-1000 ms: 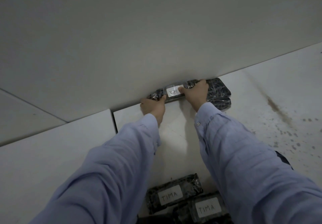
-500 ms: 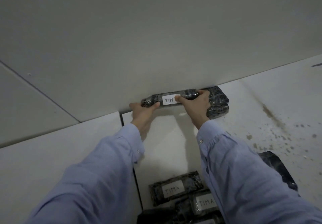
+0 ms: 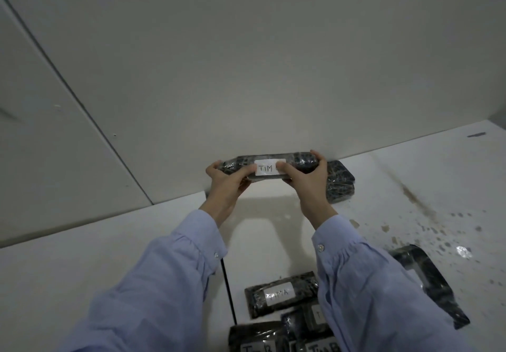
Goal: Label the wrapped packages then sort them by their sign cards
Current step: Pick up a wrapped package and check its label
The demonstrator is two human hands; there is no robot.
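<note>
Grips package (image 3: 298,160) with both hands: left hand (image 3: 226,184) curled round left end, right hand (image 3: 309,184) round right end, thumb over label (image 3: 265,169). Holds it above table (image 3: 273,242), long axis running left-right along wall (image 3: 246,77). Places second package (image 3: 341,184) just right of it, nearest right hand.

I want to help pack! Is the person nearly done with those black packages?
Not quite. Some packages already have labels, like the TIMA package. The left hand and right hand grip the held package, labelled too, near the package by the wall. The pile at the bottom looks unsorted, and the package on the right shows no label from here.
</note>
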